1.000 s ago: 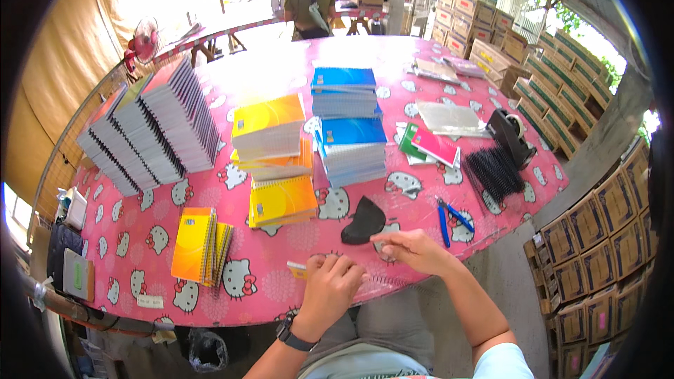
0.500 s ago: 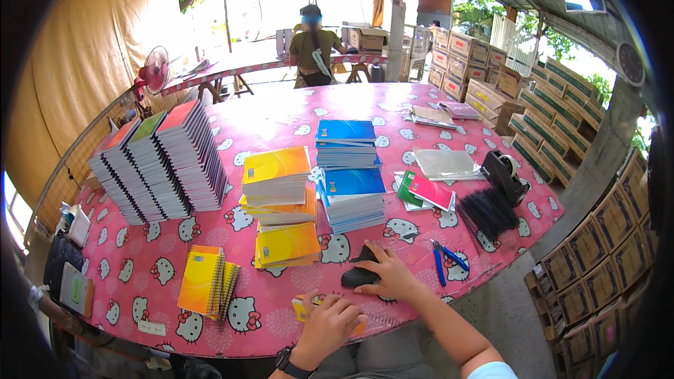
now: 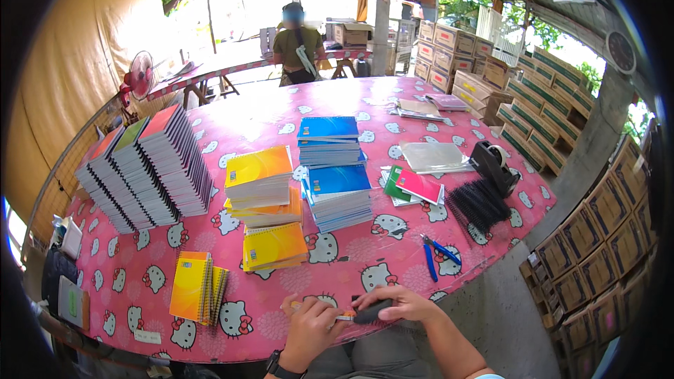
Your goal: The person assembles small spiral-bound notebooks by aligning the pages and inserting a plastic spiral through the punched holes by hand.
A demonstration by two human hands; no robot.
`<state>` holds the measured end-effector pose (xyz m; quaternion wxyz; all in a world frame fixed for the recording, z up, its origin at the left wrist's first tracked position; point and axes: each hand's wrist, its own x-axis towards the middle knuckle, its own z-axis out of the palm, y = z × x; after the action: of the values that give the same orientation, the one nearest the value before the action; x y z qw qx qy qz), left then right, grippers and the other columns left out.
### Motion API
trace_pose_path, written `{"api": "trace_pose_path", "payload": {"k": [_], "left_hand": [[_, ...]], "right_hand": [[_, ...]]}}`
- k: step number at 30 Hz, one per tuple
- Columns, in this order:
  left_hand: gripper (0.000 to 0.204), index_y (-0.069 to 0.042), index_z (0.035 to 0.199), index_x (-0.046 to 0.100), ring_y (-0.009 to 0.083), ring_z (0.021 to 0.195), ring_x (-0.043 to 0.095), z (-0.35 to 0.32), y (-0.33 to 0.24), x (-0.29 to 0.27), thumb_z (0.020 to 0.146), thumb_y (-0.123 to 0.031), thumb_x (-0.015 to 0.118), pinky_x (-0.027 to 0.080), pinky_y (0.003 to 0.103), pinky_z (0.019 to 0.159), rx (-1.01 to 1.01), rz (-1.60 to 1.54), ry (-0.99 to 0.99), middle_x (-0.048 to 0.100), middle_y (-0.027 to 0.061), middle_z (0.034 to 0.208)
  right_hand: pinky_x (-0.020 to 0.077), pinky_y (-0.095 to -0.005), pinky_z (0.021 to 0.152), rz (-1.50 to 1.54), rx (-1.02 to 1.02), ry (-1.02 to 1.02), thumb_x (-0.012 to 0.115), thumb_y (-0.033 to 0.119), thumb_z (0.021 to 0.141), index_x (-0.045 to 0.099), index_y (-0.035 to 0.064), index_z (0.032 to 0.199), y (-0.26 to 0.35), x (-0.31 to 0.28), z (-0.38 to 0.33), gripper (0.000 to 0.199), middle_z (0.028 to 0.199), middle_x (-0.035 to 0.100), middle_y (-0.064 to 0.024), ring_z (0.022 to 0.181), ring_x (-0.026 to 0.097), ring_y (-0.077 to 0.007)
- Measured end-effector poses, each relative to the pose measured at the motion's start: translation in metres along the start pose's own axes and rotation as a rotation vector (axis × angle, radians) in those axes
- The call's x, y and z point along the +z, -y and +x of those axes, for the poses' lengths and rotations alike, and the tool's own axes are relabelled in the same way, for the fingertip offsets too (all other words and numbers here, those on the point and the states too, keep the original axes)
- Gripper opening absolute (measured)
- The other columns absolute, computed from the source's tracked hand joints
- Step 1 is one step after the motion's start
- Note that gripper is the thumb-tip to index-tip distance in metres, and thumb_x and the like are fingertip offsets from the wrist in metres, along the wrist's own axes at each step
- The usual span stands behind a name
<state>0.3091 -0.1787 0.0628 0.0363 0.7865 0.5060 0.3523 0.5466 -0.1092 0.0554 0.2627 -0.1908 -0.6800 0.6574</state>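
Note:
At the near table edge, my left hand (image 3: 314, 321) is closed around a small yellow-orange notebook (image 3: 345, 316), most of it hidden by my fingers. My right hand (image 3: 399, 303) grips a rounded black object (image 3: 372, 311) whose kind I cannot make out; its end is against or close beside the notebook's edge. To the left lie yellow spiral notebooks (image 3: 191, 284). Beyond my hands rise stacks of yellow notebooks (image 3: 258, 168) and blue notebooks (image 3: 337, 181). Blue-handled cutting pliers (image 3: 435, 256) lie spread on the right.
Tall stacks of bound notebooks (image 3: 172, 161) stand far left. On the right are black plastic coils (image 3: 479, 207), a tape dispenser (image 3: 495, 167), a pink notebook (image 3: 420, 185) and clear plastic sheets (image 3: 434, 157). Cartons (image 3: 593, 217) line the right side. Another person (image 3: 298, 45) stands at a far table.
My right hand has picked the black object up off the table and brought it nearer, beside the notebook. My left hand has raised and tilted the notebook. The view has shifted slightly.

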Motion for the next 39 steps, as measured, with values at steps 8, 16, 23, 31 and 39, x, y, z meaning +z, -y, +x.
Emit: {"api": "trace_pose_path", "payload": {"k": [8, 16, 23, 31, 39], "left_hand": [[0.035, -0.018, 0.09, 0.066, 0.0159, 0.081, 0.06, 0.001, 0.001, 0.003, 0.059, -0.02, 0.083, 0.027, 0.05, 0.094, -0.069, 0.015, -0.019, 0.063, -0.0049, 0.077], [0.029, -0.017, 0.086, 0.066, 0.0151, 0.078, 0.06, -0.001, 0.005, 0.003, 0.063, -0.022, 0.082, 0.027, 0.05, 0.094, -0.049, -0.034, -0.049, 0.064, -0.0045, 0.078], [0.022, -0.017, 0.092, 0.066, 0.0135, 0.084, 0.059, 0.004, -0.003, -0.001, 0.073, -0.023, 0.074, 0.027, 0.049, 0.095, 0.08, 0.099, 0.017, 0.065, -0.005, 0.085], [0.012, -0.015, 0.086, 0.066, 0.0165, 0.089, 0.059, 0.007, 0.0, 0.002, 0.08, -0.023, 0.07, 0.025, 0.048, 0.097, 0.021, -0.041, 0.019, 0.066, -0.0028, 0.089], [0.02, -0.017, 0.091, 0.065, 0.0156, 0.091, 0.06, 0.01, 0.003, -0.007, 0.078, -0.03, 0.071, 0.022, 0.052, 0.098, 0.017, 0.022, 0.031, 0.066, -0.0057, 0.092]], "right_hand": [[0.0369, -0.0381, 0.1, -0.229, -0.011, -0.118, 0.071, 0.039, 0.079, 0.067, 0.0004, 0.108, 0.01, -0.001, 0.004, 0.048, 0.122, 0.061, -0.0157, 0.113, 0.054, -0.0247], [0.0381, -0.0377, 0.1, -0.007, -0.111, -0.024, 0.071, 0.041, 0.08, 0.065, 0.0039, 0.113, 0.011, -0.004, 0.008, 0.05, 0.123, 0.061, -0.0147, 0.116, 0.054, -0.0242], [0.0378, -0.0448, 0.098, -0.852, -0.106, -0.418, 0.078, 0.041, 0.07, 0.066, 0.011, 0.108, -0.015, -0.024, 0.013, 0.05, 0.128, 0.058, -0.0083, 0.12, 0.049, -0.0328], [0.0387, -0.0448, 0.095, -1.076, -0.077, -0.515, 0.077, 0.041, 0.072, 0.064, 0.013, 0.112, -0.038, -0.032, 0.0, 0.05, 0.125, 0.06, -0.0037, 0.113, 0.05, -0.0315], [0.042, -0.0304, 0.092, 0.098, 0.021, -0.282, 0.063, 0.048, 0.088, 0.061, 0.0017, 0.12, -0.037, -0.011, 0.002, 0.056, 0.119, 0.062, -0.0089, 0.109, 0.054, -0.0157]]}}
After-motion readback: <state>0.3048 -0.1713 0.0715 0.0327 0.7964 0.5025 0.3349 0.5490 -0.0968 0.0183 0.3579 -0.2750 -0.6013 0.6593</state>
